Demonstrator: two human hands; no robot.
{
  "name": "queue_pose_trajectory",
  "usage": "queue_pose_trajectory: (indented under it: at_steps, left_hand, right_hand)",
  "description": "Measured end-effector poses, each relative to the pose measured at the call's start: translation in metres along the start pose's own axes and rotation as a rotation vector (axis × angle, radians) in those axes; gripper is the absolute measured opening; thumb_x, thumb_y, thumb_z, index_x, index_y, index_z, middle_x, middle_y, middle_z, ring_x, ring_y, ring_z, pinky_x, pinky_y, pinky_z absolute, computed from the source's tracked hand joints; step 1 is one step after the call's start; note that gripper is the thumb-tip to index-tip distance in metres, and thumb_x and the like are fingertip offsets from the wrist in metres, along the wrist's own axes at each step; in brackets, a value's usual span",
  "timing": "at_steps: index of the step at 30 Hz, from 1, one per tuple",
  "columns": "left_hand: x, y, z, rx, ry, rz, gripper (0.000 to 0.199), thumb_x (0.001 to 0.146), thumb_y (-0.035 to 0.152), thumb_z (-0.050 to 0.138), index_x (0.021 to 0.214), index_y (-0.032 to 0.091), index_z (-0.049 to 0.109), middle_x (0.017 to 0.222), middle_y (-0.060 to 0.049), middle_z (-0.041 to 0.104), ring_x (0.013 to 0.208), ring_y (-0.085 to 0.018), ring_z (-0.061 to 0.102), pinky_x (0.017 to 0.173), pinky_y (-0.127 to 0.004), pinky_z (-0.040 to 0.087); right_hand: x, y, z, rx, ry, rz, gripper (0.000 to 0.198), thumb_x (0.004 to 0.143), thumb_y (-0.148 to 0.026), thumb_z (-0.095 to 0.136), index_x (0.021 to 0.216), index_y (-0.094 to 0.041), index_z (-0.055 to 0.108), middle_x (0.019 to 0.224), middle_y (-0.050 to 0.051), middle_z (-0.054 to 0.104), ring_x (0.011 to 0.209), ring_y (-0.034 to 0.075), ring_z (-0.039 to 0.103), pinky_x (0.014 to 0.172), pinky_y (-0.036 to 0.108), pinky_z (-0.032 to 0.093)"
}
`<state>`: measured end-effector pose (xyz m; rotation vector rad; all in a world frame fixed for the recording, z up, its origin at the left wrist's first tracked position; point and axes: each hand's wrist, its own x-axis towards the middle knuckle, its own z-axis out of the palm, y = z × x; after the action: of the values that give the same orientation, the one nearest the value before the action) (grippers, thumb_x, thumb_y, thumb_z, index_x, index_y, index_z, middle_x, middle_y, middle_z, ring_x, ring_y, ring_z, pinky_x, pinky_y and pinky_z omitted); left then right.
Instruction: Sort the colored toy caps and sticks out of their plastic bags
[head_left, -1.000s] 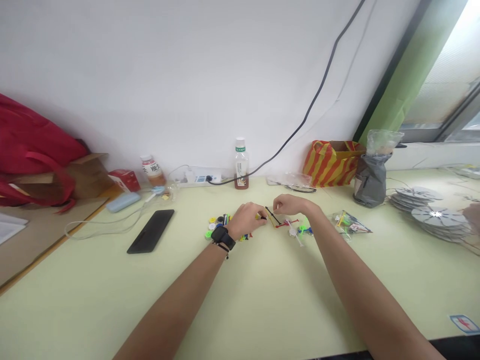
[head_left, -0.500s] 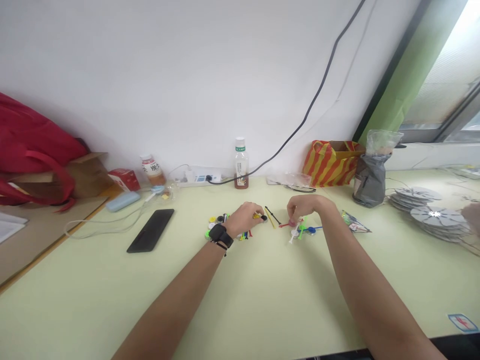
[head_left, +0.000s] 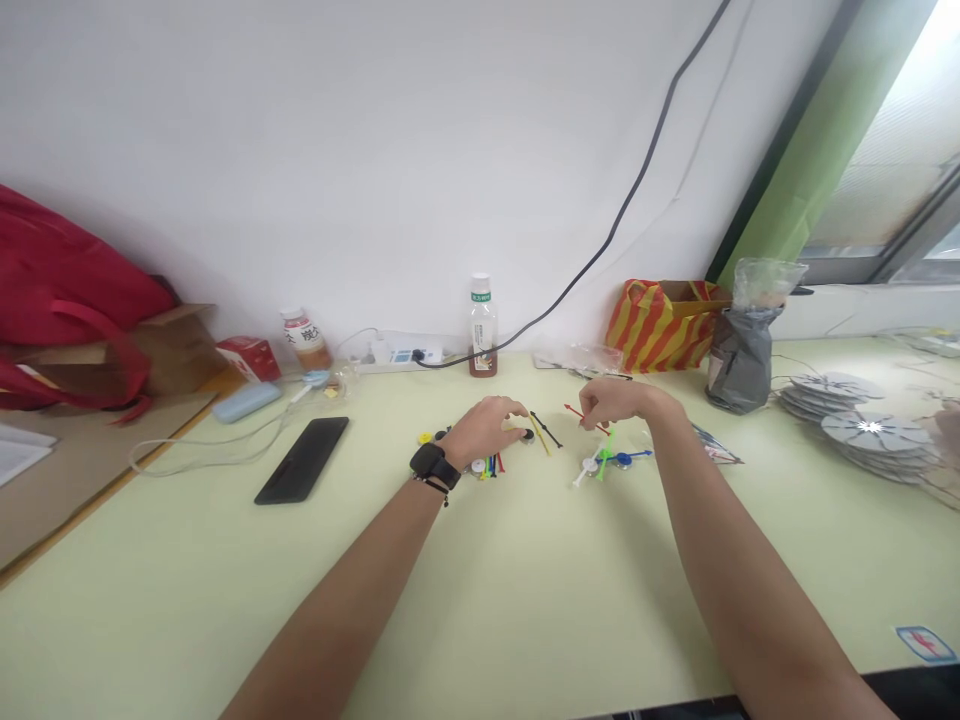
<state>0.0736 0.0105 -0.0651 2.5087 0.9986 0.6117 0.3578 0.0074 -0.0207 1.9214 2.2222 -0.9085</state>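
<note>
My right hand (head_left: 616,402) is closed on a red arrow spinner (head_left: 576,411), lifted just above the table. Below it lie a white arrow spinner (head_left: 586,467), a green one (head_left: 602,466) and a blue one (head_left: 624,459), close together. My left hand (head_left: 486,432) wears a black watch and hovers low, thumb and fingers apart. By its thumb tip is a small black round piece (head_left: 528,436). A yellow arrow (head_left: 540,437) and a black arrow (head_left: 549,430) lie between the hands. Coloured arrows and round pieces (head_left: 478,466) are partly hidden under my left hand.
A black phone (head_left: 301,460) lies at left. Behind stand a drink bottle (head_left: 484,330), a power strip (head_left: 405,352) and a striped bag (head_left: 660,325). Stacks of grey discs (head_left: 877,440) are at right, near a clear packet (head_left: 716,443). A cable (head_left: 637,180) hangs across the wall.
My right hand has raised the red arrow spinner up and away from the other spinners. My left thumb and fingers have spread; the yellow piece at their tips no longer shows.
</note>
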Motion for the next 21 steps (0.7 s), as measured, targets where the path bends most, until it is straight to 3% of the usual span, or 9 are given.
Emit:
queue_pose_trajectory:
  at_steps: [3,7,10,13,17,21]
  left_hand:
    - [0.001,0.001,-0.012,-0.089,0.05,0.01,0.025,0.089,0.033,0.069,0.11,0.021,0.074,0.11,-0.007,0.074,0.096,-0.023,0.068,0.082,-0.033,0.056]
    - [0.002,0.014,-0.023,-0.265,0.105,0.068,0.037,0.087,0.039,0.074,0.119,0.02,0.069,0.114,-0.007,0.073,0.097,-0.021,0.07,0.085,-0.032,0.057]
    - [0.003,0.024,-0.024,-0.375,0.14,0.13,0.042,0.084,0.039,0.078,0.119,0.019,0.066,0.109,-0.006,0.074,0.096,-0.02,0.071,0.089,-0.031,0.057]
    - [0.003,0.026,-0.024,-0.43,0.184,0.153,0.032,0.087,0.038,0.076,0.107,0.017,0.066,0.101,-0.006,0.074,0.091,-0.019,0.072,0.087,-0.031,0.058]
    - [0.001,0.022,-0.031,-0.404,0.214,0.133,0.026,0.09,0.04,0.071,0.097,0.015,0.066,0.093,-0.007,0.073,0.086,-0.019,0.072,0.083,-0.031,0.059]
    - [-0.002,0.018,-0.037,-0.395,0.241,0.136,0.023,0.089,0.035,0.071,0.101,0.015,0.067,0.092,-0.006,0.073,0.081,-0.017,0.07,0.081,-0.03,0.059]
  right_hand:
    - [-0.006,-0.01,-0.001,0.165,0.112,-0.084,0.027,0.071,-0.034,0.08,0.079,-0.019,0.06,0.075,0.004,0.07,0.068,0.017,0.065,0.056,0.025,0.042]
    - [-0.008,-0.042,0.006,0.422,0.228,-0.242,0.041,0.072,-0.036,0.084,0.098,-0.021,0.056,0.08,0.002,0.07,0.064,0.016,0.065,0.056,0.024,0.045]
    - [-0.002,-0.066,0.016,0.563,0.231,-0.332,0.044,0.073,-0.037,0.084,0.103,-0.022,0.055,0.08,0.0,0.068,0.059,0.012,0.06,0.053,0.022,0.043]
    - [0.005,-0.079,0.025,0.7,0.216,-0.403,0.045,0.072,-0.04,0.086,0.098,-0.021,0.054,0.074,-0.002,0.066,0.056,0.011,0.057,0.053,0.022,0.043]
    - [0.007,-0.079,0.028,0.841,0.127,-0.476,0.04,0.077,-0.039,0.083,0.101,-0.018,0.06,0.075,0.001,0.068,0.064,0.013,0.063,0.061,0.025,0.049]
    - [0.007,-0.076,0.027,0.945,0.071,-0.519,0.028,0.08,-0.026,0.074,0.105,-0.018,0.063,0.081,0.003,0.071,0.075,0.015,0.068,0.074,0.028,0.055]
